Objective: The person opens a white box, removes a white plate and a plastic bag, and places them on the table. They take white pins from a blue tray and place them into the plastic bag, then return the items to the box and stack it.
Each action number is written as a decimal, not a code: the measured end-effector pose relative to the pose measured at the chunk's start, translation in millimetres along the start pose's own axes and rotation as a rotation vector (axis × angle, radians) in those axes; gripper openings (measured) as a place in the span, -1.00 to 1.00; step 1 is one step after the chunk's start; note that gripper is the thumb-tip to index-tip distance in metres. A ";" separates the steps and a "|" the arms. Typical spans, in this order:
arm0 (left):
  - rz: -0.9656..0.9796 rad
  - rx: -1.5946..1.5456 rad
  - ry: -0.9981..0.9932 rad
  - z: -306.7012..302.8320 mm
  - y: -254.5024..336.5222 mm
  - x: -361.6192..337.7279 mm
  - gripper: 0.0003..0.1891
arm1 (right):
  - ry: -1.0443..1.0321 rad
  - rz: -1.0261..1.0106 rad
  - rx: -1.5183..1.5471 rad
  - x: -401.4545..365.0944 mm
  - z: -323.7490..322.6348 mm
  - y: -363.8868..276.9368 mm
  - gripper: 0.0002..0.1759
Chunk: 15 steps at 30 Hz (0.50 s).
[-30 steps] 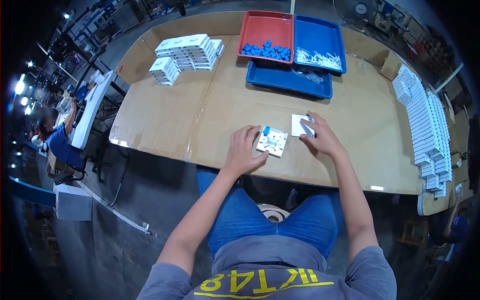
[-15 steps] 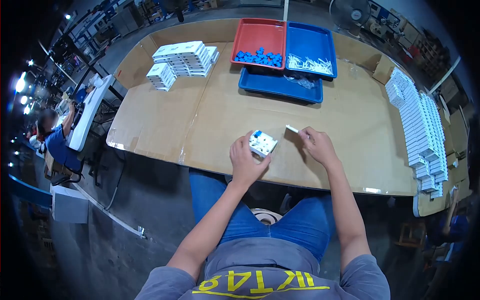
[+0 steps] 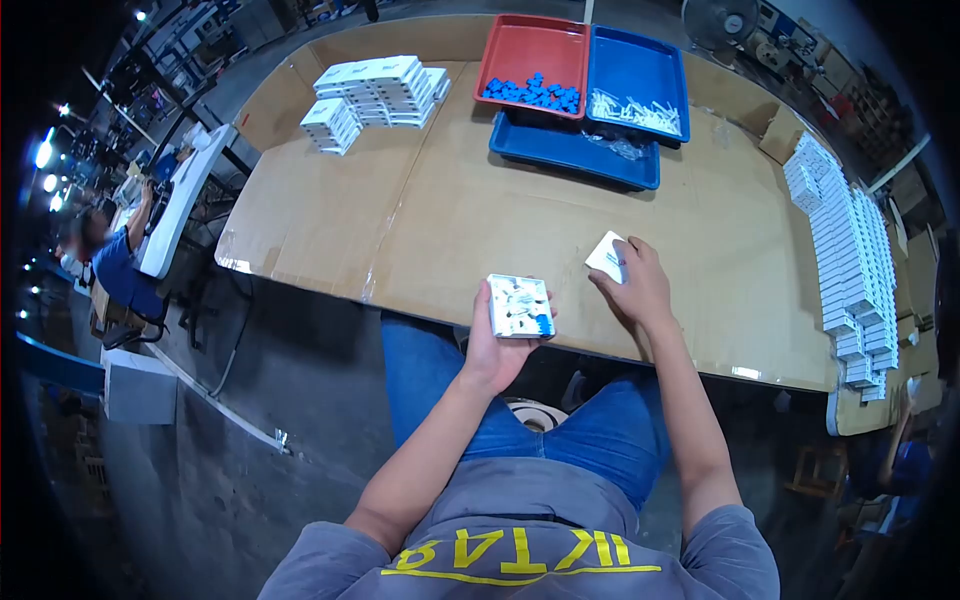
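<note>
A white square switch module [image 3: 520, 306], with a blue piece at one corner and small parts showing on its upturned face, is held in the left hand [image 3: 493, 350]. It is cupped from below, with the fingers wrapped on its edges. It is carried at the near edge of the worktop [image 3: 450, 220], partly out over the lap, so nothing lies under part of it. If the grip is slackened or the module is tipped, it may be dropped to the lap or the floor. It cannot be told whether the small parts on its face are fixed; if they are loose, they may be shaken out.

Just to the right of that hand, a white cover plate [image 3: 606, 256] is pinched at a tilt in the fingertips of the right hand [image 3: 638, 288], one corner low toward the worktop. So thin a hold on a smooth plate is judged easy to lose, and an edge may be knocked on the worktop.

Well beyond both hands, a red tray [image 3: 533, 50] of blue pieces [image 3: 532, 94] and a blue tray [image 3: 640, 65] of white pieces [image 3: 635, 112] are set on a second blue tray [image 3: 560, 155]. Stacked white boxes [image 3: 375, 90] are seen far to the left of them, and rows of white boxes [image 3: 845, 250] far right of the right hand.
</note>
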<state>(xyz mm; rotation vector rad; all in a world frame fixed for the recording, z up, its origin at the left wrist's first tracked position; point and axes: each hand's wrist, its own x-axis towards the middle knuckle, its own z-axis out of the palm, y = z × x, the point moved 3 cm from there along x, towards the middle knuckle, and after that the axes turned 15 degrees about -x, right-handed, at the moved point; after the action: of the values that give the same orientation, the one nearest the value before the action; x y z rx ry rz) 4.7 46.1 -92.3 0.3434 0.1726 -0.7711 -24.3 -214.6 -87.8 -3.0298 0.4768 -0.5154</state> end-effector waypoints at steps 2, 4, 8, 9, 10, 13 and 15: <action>-0.052 -0.028 -0.013 -1.4 -6.4 0.1 -0.20 | -0.003 0.004 0.041 -2.6 6.1 -4.1 -0.31; -0.094 -0.061 0.006 2.3 -8.5 -4.0 -0.20 | 0.000 0.017 0.148 -1.3 4.7 -5.0 -0.28; -0.179 -0.168 -0.027 8.5 -11.7 -11.1 -0.21 | -0.176 0.270 1.385 9.3 -26.7 1.7 -0.23; -0.197 -0.192 -0.035 8.4 -12.6 -11.2 -0.21 | -0.266 0.385 1.922 7.9 -44.3 -2.0 -0.22; -0.212 -0.216 -0.041 7.5 -12.7 -11.7 -0.21 | -0.220 0.301 1.975 6.9 -67.7 -3.3 -0.19; -0.253 -0.274 -0.051 2.6 -16.3 -10.5 -0.22 | -0.146 0.227 2.001 3.4 -93.7 -7.7 -0.18; -0.272 -0.289 -0.001 -1.2 -21.1 -9.6 -0.22 | -0.174 0.272 1.932 -7.8 -83.5 -14.2 -0.20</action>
<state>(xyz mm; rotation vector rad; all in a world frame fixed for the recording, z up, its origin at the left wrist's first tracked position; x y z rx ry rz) -17.0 38.8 -95.7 0.0450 0.3306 -0.9997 -54.5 -197.0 -10.2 -1.1103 0.1286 -0.3056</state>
